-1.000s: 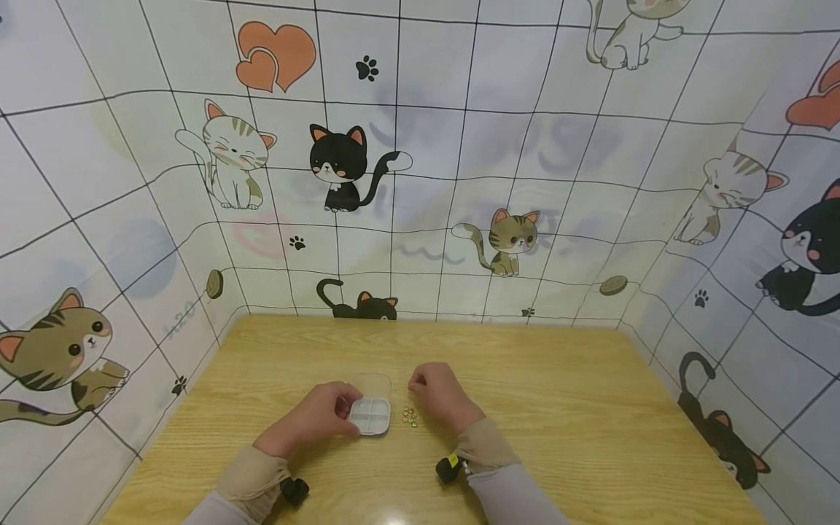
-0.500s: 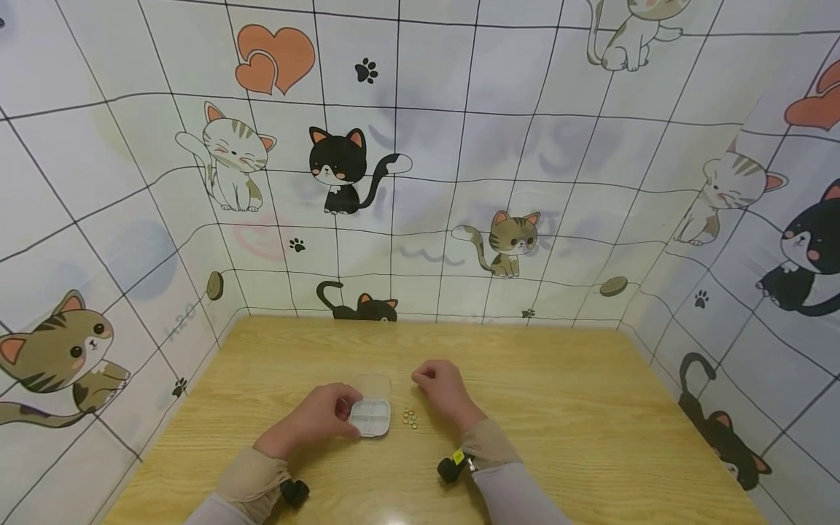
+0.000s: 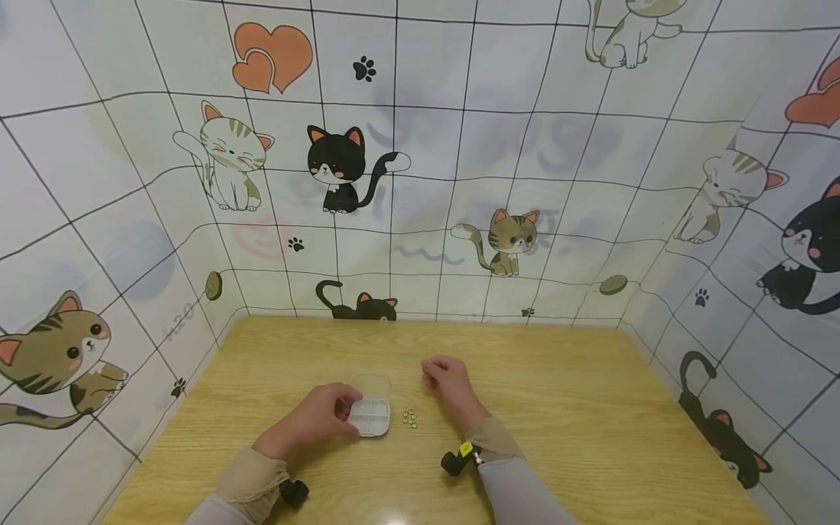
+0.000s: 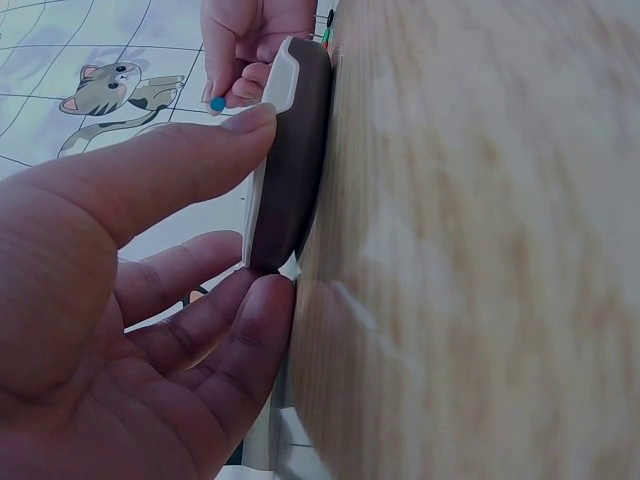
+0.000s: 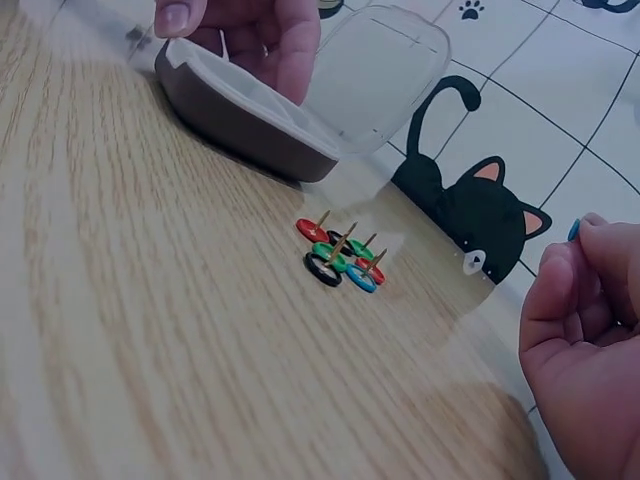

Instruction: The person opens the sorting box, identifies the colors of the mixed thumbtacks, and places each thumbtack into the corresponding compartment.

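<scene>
A small box (image 5: 240, 130) with a white four-part tray, a dark brown underside and an open clear lid (image 3: 374, 383) stands on the table. My left hand (image 3: 321, 410) holds it at its left side, thumb on the near rim and fingers along the far side. Right of the box lies a cluster of several flat-headed thumbtacks (image 5: 340, 255), points up, in red, black, green and blue. My right hand (image 3: 449, 383), beyond and right of the cluster, pinches a blue thumbtack (image 4: 218, 104) between thumb and forefinger; only its round blue head shows.
The wooden table (image 3: 558, 408) reaches back to a cloth wall (image 3: 433, 146) printed with cats and grid lines, which also closes in both sides. A small black camera (image 3: 456, 462) is strapped at the right wrist, another black camera (image 3: 294, 493) at the left.
My right hand has shifted a little to the right and away from the box, still pinching. The left hand, the box and the loose thumbtacks stay in place.
</scene>
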`<state>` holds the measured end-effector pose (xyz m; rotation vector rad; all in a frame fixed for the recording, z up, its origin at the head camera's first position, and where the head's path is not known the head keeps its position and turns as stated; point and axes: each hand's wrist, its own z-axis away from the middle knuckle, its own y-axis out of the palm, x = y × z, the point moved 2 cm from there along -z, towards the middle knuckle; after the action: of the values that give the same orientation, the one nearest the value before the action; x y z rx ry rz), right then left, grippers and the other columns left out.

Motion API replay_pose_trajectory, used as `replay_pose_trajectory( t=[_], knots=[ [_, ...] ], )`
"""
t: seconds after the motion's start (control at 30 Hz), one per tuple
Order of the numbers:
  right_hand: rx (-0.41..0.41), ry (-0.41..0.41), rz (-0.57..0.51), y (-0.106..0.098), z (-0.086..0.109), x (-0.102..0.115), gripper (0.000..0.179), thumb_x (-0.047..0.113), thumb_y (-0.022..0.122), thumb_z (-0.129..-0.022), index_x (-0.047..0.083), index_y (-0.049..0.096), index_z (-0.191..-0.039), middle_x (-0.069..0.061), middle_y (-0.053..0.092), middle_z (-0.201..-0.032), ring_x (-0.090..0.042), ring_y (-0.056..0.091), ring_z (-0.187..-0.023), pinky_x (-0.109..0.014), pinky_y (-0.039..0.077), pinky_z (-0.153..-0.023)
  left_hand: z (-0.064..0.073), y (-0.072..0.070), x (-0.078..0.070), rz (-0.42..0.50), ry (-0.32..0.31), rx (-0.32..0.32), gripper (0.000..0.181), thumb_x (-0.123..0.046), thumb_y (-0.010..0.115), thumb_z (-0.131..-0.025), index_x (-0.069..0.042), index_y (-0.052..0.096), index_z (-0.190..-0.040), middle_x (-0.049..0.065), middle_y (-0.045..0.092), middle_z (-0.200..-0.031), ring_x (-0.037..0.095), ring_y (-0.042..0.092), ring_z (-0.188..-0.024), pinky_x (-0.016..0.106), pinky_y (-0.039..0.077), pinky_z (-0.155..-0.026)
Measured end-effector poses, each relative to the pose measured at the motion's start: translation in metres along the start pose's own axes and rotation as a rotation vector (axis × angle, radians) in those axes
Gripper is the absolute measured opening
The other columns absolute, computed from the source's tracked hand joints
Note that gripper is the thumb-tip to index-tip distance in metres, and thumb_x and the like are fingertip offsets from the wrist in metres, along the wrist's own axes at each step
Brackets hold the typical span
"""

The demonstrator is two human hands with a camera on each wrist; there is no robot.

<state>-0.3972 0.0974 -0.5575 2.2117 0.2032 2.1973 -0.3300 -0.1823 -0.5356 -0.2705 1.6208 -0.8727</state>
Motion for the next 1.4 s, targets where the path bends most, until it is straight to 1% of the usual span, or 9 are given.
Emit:
replay_pose_trajectory(
  t=[0.13,0.3,0.6,0.8,0.9,1.0,1.1,1.3,1.4],
  knots=[
    [-0.004,0.051,-0.122,-0.001,-0.001,-0.001,0.026,0.001,0.058,-0.106,-0.021,0.06,-0.119,-0.007,0.064,-0.098,-0.011,0.06,-0.085,-0.02,0.054,-0.076,0.0,0.0,-0.001,0.009,-0.003,0.002,0.053,-0.014,0.096,-0.075,-0.005,0.072,-0.121,0.001,0.065,-0.098,0.019,0.058,-0.091,0.024,0.049,-0.074],
    [-0.019,0.103,-0.205,-0.003,-0.005,-0.004,0.026,0.004,0.056,-0.108,-0.019,0.058,-0.122,-0.009,0.063,-0.102,-0.012,0.06,-0.087,-0.02,0.053,-0.075,0.0,-0.001,-0.001,0.01,-0.002,0.004,0.053,-0.015,0.096,-0.075,-0.005,0.072,-0.121,0.002,0.066,-0.099,0.019,0.058,-0.091,0.024,0.05,-0.075],
    [-0.031,0.118,-0.296,-0.005,-0.005,-0.002,0.022,0.005,0.05,-0.111,-0.013,0.059,-0.121,-0.003,0.06,-0.095,-0.01,0.058,-0.085,-0.018,0.051,-0.073,0.0,-0.001,0.001,0.004,0.002,0.007,0.053,-0.016,0.097,-0.075,-0.005,0.072,-0.122,0.001,0.066,-0.099,0.018,0.058,-0.091,0.024,0.05,-0.075],
    [-0.055,0.147,-0.368,-0.008,-0.007,-0.004,0.029,0.006,0.05,-0.111,-0.015,0.052,-0.13,-0.003,0.06,-0.096,-0.009,0.057,-0.085,-0.017,0.051,-0.073,0.0,0.0,0.001,-0.002,0.0,0.003,0.053,-0.016,0.097,-0.075,-0.006,0.073,-0.121,0.001,0.067,-0.1,0.017,0.059,-0.091,0.023,0.051,-0.076],
    [-0.066,0.163,-0.414,-0.009,-0.007,-0.004,0.027,0.006,0.049,-0.111,-0.014,0.051,-0.13,-0.002,0.059,-0.095,-0.009,0.057,-0.083,-0.016,0.05,-0.071,0.0,-0.001,0.0,0.001,-0.001,0.005,0.053,-0.016,0.096,-0.075,-0.006,0.073,-0.121,0.001,0.066,-0.1,0.017,0.059,-0.091,0.023,0.051,-0.076],
    [-0.068,0.173,-0.463,-0.009,-0.007,-0.004,0.021,0.005,0.047,-0.111,-0.011,0.051,-0.125,-0.002,0.058,-0.094,-0.007,0.056,-0.081,-0.015,0.049,-0.069,0.001,-0.001,0.0,0.005,0.0,0.006,0.053,-0.015,0.096,-0.075,-0.005,0.072,-0.121,0.001,0.066,-0.1,0.017,0.059,-0.091,0.023,0.051,-0.075],
    [-0.054,0.173,-0.517,-0.01,-0.007,-0.004,0.018,0.004,0.045,-0.112,-0.009,0.05,-0.124,-0.002,0.058,-0.093,-0.007,0.056,-0.08,-0.015,0.048,-0.07,0.001,-0.001,-0.001,0.007,-0.001,0.007,0.053,-0.015,0.096,-0.076,-0.005,0.072,-0.121,0.001,0.066,-0.1,0.018,0.059,-0.092,0.023,0.051,-0.076],
    [-0.055,0.206,-0.585,-0.013,-0.007,-0.005,0.025,0.006,0.042,-0.113,-0.01,0.044,-0.132,-0.002,0.057,-0.095,-0.006,0.056,-0.081,-0.014,0.048,-0.071,0.001,-0.001,-0.001,0.006,-0.002,0.004,0.053,-0.015,0.096,-0.076,-0.005,0.072,-0.122,0.001,0.067,-0.101,0.018,0.059,-0.092,0.024,0.051,-0.076],
    [-0.06,0.222,-0.606,-0.014,-0.007,-0.005,0.023,0.007,0.042,-0.114,-0.008,0.045,-0.131,-0.001,0.056,-0.095,-0.006,0.055,-0.081,-0.014,0.048,-0.071,0.001,-0.001,0.0,-0.001,0.001,0.001,0.053,-0.015,0.096,-0.076,-0.005,0.072,-0.121,0.001,0.067,-0.101,0.017,0.059,-0.092,0.024,0.051,-0.076]
  ],
)
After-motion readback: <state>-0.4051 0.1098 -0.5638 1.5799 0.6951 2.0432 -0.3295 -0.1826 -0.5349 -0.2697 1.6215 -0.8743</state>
